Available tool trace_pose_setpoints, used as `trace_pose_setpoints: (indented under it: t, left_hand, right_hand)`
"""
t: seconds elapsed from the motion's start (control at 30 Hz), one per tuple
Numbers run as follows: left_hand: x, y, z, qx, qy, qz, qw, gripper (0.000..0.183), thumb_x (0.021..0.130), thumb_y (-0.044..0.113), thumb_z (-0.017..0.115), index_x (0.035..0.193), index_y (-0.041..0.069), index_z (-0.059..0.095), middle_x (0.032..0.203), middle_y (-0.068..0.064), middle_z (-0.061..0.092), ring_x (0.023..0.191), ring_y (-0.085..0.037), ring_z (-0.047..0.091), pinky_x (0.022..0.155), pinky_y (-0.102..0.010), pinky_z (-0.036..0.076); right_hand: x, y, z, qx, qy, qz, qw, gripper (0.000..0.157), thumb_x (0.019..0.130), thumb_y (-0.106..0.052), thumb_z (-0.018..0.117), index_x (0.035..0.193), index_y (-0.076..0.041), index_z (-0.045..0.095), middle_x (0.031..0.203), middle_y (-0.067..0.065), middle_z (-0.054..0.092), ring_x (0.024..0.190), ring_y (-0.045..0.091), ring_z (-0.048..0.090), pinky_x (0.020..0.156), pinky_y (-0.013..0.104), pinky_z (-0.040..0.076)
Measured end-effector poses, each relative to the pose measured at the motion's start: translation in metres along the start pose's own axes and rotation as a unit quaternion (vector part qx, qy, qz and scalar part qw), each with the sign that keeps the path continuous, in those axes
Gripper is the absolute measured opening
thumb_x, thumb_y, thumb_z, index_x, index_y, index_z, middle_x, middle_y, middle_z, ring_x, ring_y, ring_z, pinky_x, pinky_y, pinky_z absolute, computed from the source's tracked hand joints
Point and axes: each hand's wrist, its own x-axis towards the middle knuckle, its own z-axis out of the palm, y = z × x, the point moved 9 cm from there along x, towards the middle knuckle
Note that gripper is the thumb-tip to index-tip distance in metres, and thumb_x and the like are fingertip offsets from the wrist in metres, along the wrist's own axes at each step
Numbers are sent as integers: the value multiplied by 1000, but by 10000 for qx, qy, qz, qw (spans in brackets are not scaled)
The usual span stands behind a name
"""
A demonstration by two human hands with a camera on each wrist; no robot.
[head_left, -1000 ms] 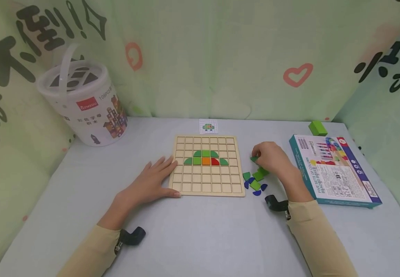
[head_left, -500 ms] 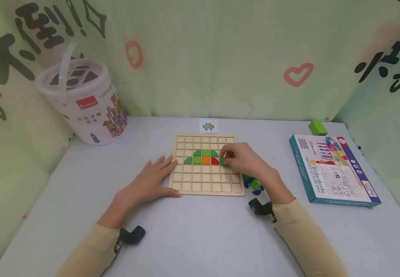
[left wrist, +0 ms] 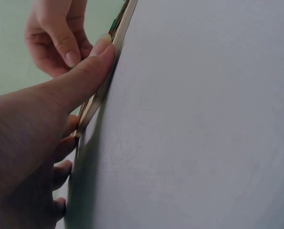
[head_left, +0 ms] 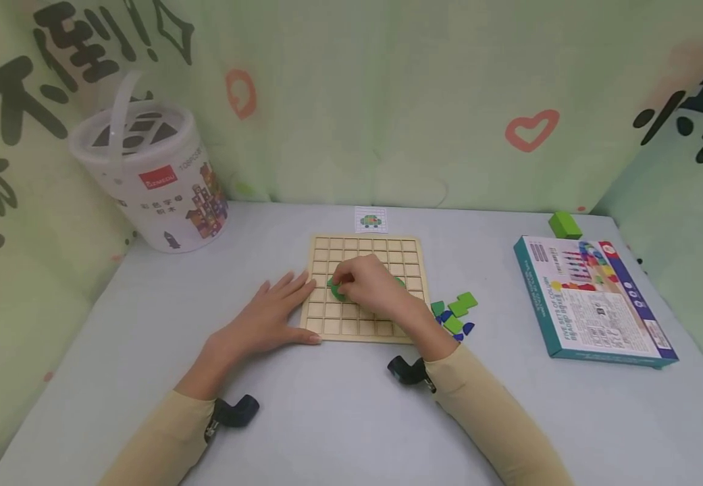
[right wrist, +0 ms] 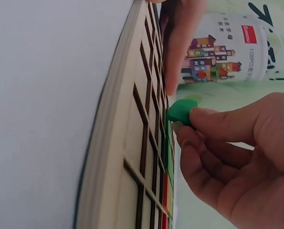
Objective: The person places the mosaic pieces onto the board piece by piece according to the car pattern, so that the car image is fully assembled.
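My right hand point(head_left: 371, 287) is over the left part of the wooden grid board point(head_left: 334, 327), pinching a dark green tile with a rounded edge point(right wrist: 181, 111) between thumb and fingertips. In the right wrist view the tile is tilted, right at the board's surface. Flat green and red tiles point(right wrist: 166, 188) lie in the grid cells beside it; in the head view the hand hides most of them. My left hand point(head_left: 263, 317) lies with fingers spread along the board's left edge, thumb at its near corner. The left wrist view has that thumb point(left wrist: 91, 67) pressing on the board's rim.
Loose green and blue tiles point(head_left: 453, 324) lie right of the board. A small picture card point(head_left: 371, 220) sits behind it. A flat box point(head_left: 597, 300) and a green block point(head_left: 565, 225) are at the right. A white lidded bucket point(head_left: 157, 182) stands back left.
My right hand has picked up a green tile from the loose pile and carried it left across the board to its left part. My left hand has stayed at the board's edge.
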Motion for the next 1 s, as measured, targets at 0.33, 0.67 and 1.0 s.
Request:
trace_pose_setpoints:
  t: [0.33,0.67,1.0]
  left_hand:
    - [1,1,0,-25,-7,6,10000,106,78,72,66,159,20,24,168,0,15,157,-30,9,123,-63,11]
    - [1,2,0,65,58,73,9999,106,78,71,67,159,19,25,168,-1,17,156,-31,11,122,-64,13]
    - [0,3,-1,51,47,61,10000,105,79,70,68,159,18,25,168,-2,18,156,-31,11,122,-64,13]
  right_hand:
    - [8,-4,14,-632,104,47,9979,8,88,-4,70,86,-9,76,87,2,72,79,15,60,74,30,54]
    - [6,-5,14,-909,171,184,9955,10,87,-6,73,95,-7,78,97,4,76,86,15,66,79,33,58]
    - [5,-8,16,-853,-14,93,9963,8,85,-6,74,78,-9,74,77,0,71,68,12,59,62,24,50]
